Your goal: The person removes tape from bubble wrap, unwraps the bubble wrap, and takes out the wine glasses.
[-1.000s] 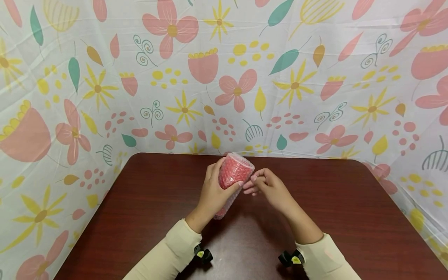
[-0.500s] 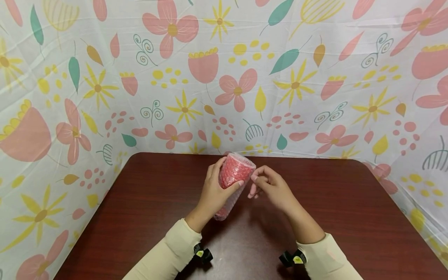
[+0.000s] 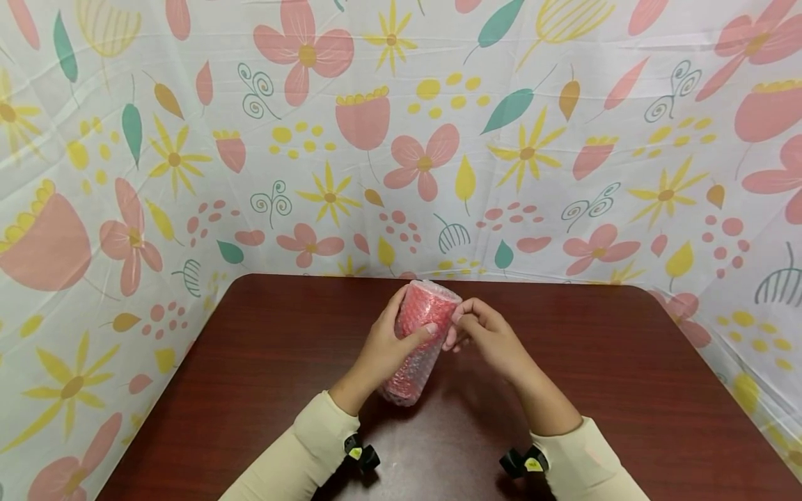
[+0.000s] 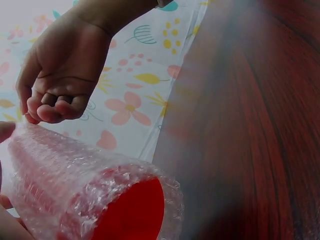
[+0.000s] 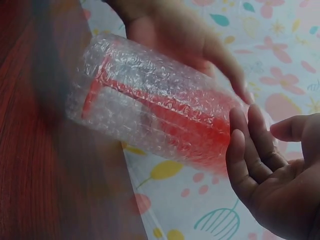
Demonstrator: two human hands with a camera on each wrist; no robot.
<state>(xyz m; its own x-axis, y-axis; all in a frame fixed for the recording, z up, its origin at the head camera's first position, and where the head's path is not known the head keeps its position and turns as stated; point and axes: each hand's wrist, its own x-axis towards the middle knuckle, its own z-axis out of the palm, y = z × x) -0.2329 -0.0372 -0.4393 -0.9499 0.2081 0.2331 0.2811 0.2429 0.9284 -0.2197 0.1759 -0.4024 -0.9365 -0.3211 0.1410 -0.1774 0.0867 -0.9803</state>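
Note:
A red, tube-shaped thing wrapped in bubble wrap (image 3: 416, 348) is held tilted above the table, its upper end leaning right in the head view. My left hand (image 3: 385, 341) grips its left side, thumb across the front. At the upper right edge, my right hand (image 3: 485, 334) pinches the wrap's edge between thumb and forefinger, its other fingers loosely curled. In the left wrist view, the bubble wrap (image 4: 65, 170) surrounds a red round end, with the right hand (image 4: 70, 65) beyond. Through the clear wrap (image 5: 155, 105), the right wrist view shows red parts inside.
A dark red-brown wooden table (image 3: 263, 362) lies under both hands. Behind and beside it hangs a white cloth (image 3: 363, 229) printed with flowers and leaves. Black wrist cameras (image 3: 363, 456) stick out from the cream sleeves (image 3: 297, 445).
The wrapped thing has turned in the left hand, its lower end coming down and nearer, showing more of its front. The right hand's thumb and forefinger have closed at the wrap's upper edge.

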